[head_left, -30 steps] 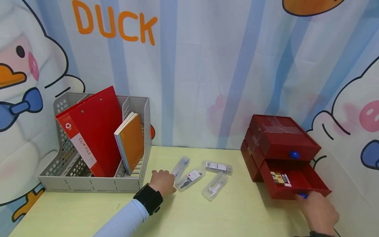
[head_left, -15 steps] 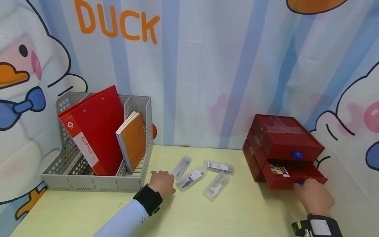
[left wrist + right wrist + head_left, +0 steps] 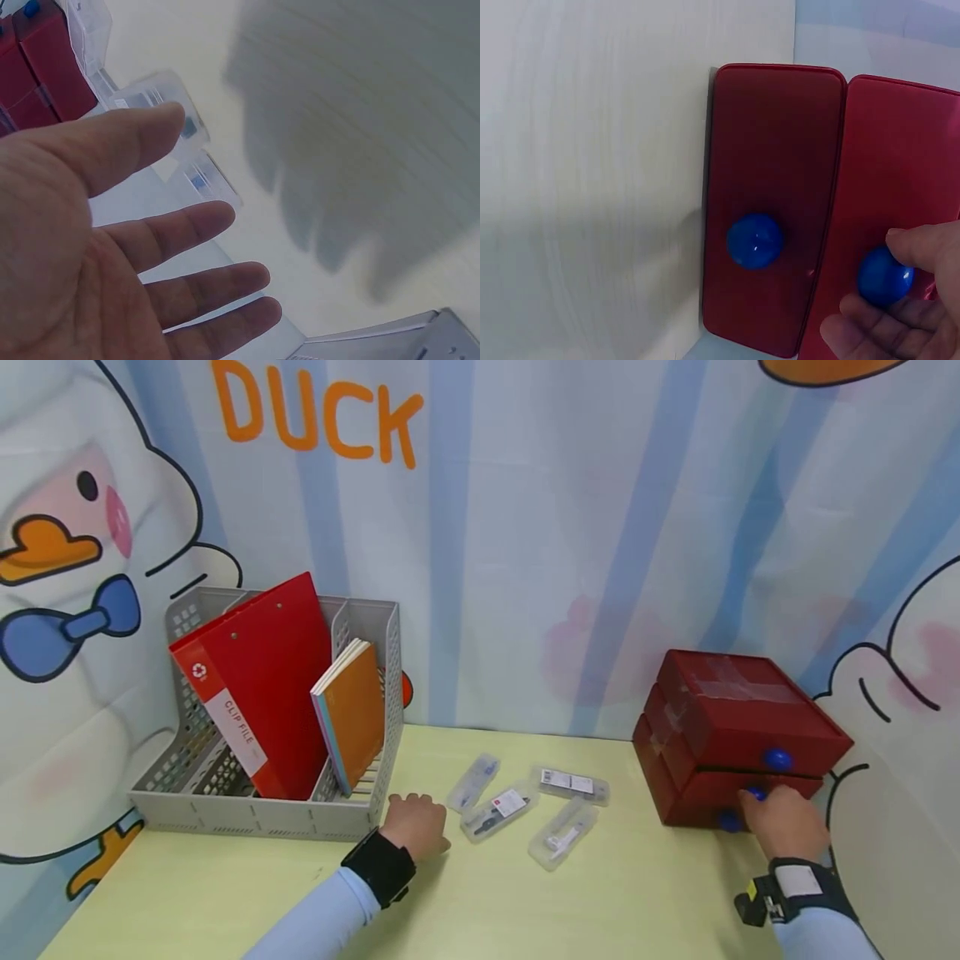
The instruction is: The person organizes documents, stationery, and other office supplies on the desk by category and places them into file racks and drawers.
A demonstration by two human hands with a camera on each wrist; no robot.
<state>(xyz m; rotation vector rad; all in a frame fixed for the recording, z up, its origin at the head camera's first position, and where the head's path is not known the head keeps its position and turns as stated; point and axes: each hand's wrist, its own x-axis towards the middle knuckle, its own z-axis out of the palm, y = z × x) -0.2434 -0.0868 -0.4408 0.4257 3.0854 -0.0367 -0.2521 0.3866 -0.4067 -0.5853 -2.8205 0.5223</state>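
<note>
Middle drawer (image 3: 900, 157) pushed in since earlier; right hand (image 3: 786, 827) pinches blue knob (image 3: 883, 276), left hand (image 3: 415, 827) relaxed.

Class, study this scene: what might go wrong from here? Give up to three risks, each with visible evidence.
The right grip pinches the middle knob; a hard push might shift the drawer stack. The open left grip is near four cases; a careless sweep could scatter them. The file leans in the rack; a bump might make it slip.

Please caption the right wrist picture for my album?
Fingers hold the blue knob of a red drawer, another knob nearby.
</note>
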